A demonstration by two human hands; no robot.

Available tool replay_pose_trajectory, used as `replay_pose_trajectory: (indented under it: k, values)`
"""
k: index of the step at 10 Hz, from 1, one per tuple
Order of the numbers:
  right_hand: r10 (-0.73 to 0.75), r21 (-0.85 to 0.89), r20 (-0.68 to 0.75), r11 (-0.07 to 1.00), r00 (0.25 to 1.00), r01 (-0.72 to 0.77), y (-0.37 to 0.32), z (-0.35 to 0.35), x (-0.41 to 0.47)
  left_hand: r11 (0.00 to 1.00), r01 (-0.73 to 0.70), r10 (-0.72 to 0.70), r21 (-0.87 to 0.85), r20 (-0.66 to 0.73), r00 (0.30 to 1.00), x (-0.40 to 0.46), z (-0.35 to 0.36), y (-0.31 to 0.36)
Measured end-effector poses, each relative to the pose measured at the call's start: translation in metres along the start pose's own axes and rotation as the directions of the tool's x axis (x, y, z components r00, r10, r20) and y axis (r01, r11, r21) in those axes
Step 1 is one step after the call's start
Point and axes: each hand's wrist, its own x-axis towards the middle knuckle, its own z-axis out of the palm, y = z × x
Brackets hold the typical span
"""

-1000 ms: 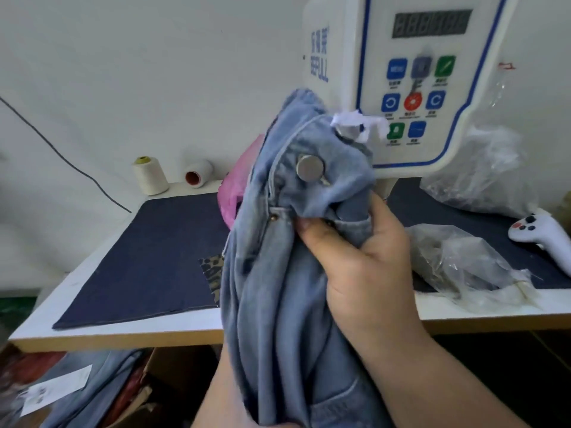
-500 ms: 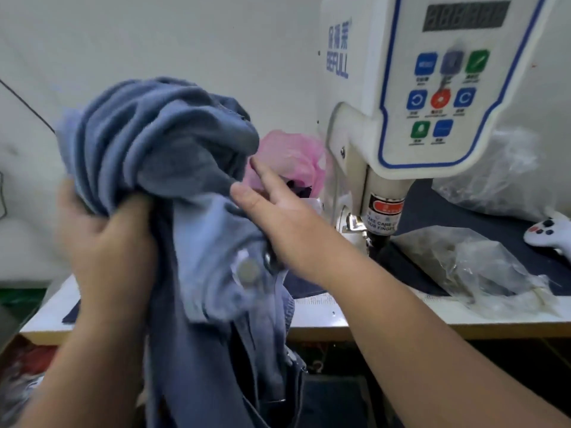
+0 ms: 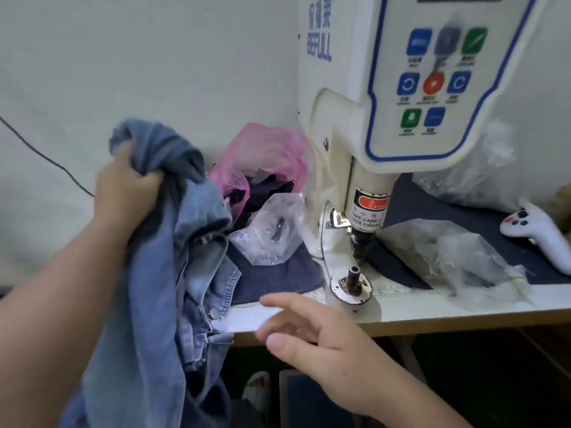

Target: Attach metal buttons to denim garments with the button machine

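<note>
Left hand [image 3: 123, 186] grips denim garment [image 3: 154, 288]; white table [image 3: 432, 313], pale wall [image 3: 154, 57].

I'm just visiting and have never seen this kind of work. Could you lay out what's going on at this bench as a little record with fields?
Left hand: grips bunched denim garment, held up left of the machine
Right hand: open, holds nothing, at the table edge
Button machine: white, control panel facing the person
Lower die: bare, no fabric on it
Beside machine: pink plastic bag, clear plastic bag
</note>
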Motion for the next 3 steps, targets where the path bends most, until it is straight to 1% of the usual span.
replay_pose_trajectory:
  k: [1,2,3]
  values:
    - [0.023,0.016,0.0,1.0,1.0,-0.023,0.009,-0.009,-0.015,0.989,0.033,-0.087,0.143,0.389,0.917,-0.028,0.03,-0.017]
    - [0.0,-0.007,-0.077,1.0,0.997,0.0,0.01,-0.021,-0.029,0.978,0.024,-0.114,0.209,0.432,0.895,-0.026,0.036,-0.003]
    - [-0.096,0.005,-0.235,0.995,0.967,0.1,0.0,-0.042,-0.046,0.912,0.049,-0.179,0.408,0.286,0.941,-0.044,0.037,0.009]
